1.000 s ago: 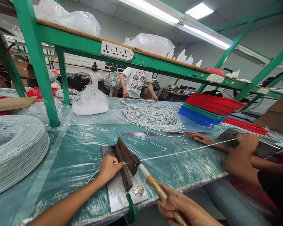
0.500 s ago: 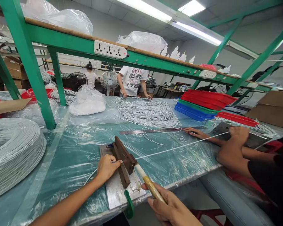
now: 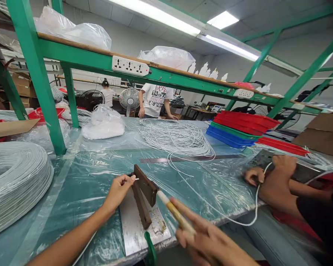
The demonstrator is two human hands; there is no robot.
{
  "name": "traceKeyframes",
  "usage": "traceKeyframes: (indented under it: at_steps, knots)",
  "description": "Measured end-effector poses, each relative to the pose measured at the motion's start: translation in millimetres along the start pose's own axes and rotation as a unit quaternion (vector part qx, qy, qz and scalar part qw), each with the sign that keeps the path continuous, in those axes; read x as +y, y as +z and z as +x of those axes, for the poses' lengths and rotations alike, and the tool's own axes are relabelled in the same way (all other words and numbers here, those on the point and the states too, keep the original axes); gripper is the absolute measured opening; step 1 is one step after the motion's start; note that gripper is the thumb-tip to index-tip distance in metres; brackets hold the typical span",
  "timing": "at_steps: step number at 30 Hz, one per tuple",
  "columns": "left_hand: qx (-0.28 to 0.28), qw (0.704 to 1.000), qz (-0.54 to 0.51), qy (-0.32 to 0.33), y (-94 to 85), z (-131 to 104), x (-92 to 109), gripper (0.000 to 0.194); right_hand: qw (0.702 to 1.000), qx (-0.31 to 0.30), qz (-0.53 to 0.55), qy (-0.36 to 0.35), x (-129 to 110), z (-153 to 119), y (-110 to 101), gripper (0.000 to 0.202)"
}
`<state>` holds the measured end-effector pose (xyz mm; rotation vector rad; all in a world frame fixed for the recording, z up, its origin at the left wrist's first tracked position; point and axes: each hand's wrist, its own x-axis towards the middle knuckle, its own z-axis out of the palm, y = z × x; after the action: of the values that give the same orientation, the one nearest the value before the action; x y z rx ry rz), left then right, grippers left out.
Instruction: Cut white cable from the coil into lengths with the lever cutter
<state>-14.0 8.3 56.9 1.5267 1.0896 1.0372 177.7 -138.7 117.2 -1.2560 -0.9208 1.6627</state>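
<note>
Left of centre, the left hand (image 3: 118, 192) has the wire (image 3: 137, 179) pinched between closed fingertips, its short tip pointing right, crosswise to the blade (image 3: 145, 186). At lower centre, the right hand (image 3: 208, 238) (blurred) holds the handle (image 3: 175, 212), fingers partly curled, farther from that tip.

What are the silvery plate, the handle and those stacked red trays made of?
Silvery plate: metal, it seems; grey, dull shine, scuffed.
Handle: perhaps plastic or coated wood; its white end looks smooth, but blur hides the yellowish part's finish.
Stacked red trays: probably plastic; bright, even colour and thin moulded-looking rims.
</note>
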Motion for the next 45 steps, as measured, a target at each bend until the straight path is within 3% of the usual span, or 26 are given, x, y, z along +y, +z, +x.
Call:
traceKeyframes:
  at_steps: [2, 5, 10, 16, 21, 25, 28, 30, 33, 35, 37, 40, 43, 45]
  knots:
    - [0.006, 0.999, -0.038, 0.019, -8.0, -5, 14, 0.043, 0.997, -0.060, 0.042, -0.020, -44, 8, 7, 0.073]
    - [0.026, 0.994, -0.081, 0.062, -16.1, -14, 22, 0.036, 0.990, -0.087, 0.089, -0.065, -101, 38, 16, 0.067]
    - [0.075, 0.991, -0.080, 0.080, -15.1, -23, 12, 0.040, 0.984, -0.102, 0.086, -0.115, -160, 131, 27, 0.072]
    - [0.114, 0.986, -0.112, 0.051, -13.3, -29, 17, 0.050, 0.991, -0.073, 0.014, -0.112, -179, 248, 36, 0.062]
    - [0.135, 0.982, -0.128, 0.010, -17.6, -30, 23, 0.053, 0.991, -0.030, -0.020, -0.132, -169, 293, 49, 0.060]
    - [0.128, 0.972, -0.197, -0.031, -25.2, -28, 31, 0.053, 0.971, 0.000, -0.060, -0.232, -138, 279, 63, 0.051]
    - [0.124, 0.950, -0.285, -0.025, -34.2, -24, 50, 0.048, 0.959, -0.053, -0.114, -0.255, -100, 240, 69, 0.049]
    - [0.122, 0.931, -0.345, 0.001, -39.4, -23, 70, 0.043, 0.945, -0.163, -0.179, -0.219, -72, 203, 71, 0.047]
    - [0.104, 0.899, -0.424, 0.034, -40.8, -24, 105, 0.037, 0.878, -0.379, -0.266, -0.123, -37, 149, 76, 0.040]
    - [0.085, 0.881, -0.462, 0.056, -36.2, -26, 126, 0.037, 0.845, -0.455, -0.267, -0.089, -22, 123, 81, 0.040]
    - [0.069, 0.877, -0.469, 0.079, -28.8, -28, 139, 0.037, 0.856, -0.465, -0.213, -0.075, -13, 108, 84, 0.051]
    - [0.053, 0.905, -0.411, 0.096, -19.0, -26, 146, 0.032, 0.889, -0.452, -0.075, -0.017, -9, 100, 79, 0.052]
    - [0.048, 0.921, -0.375, 0.097, -17.7, -18, 146, 0.031, 0.880, -0.464, 0.062, 0.076, -13, 94, 68, 0.061]
    - [0.061, 0.911, -0.396, 0.102, -21.0, -13, 145, 0.032, 0.875, -0.455, 0.146, 0.081, -16, 87, 61, 0.078]
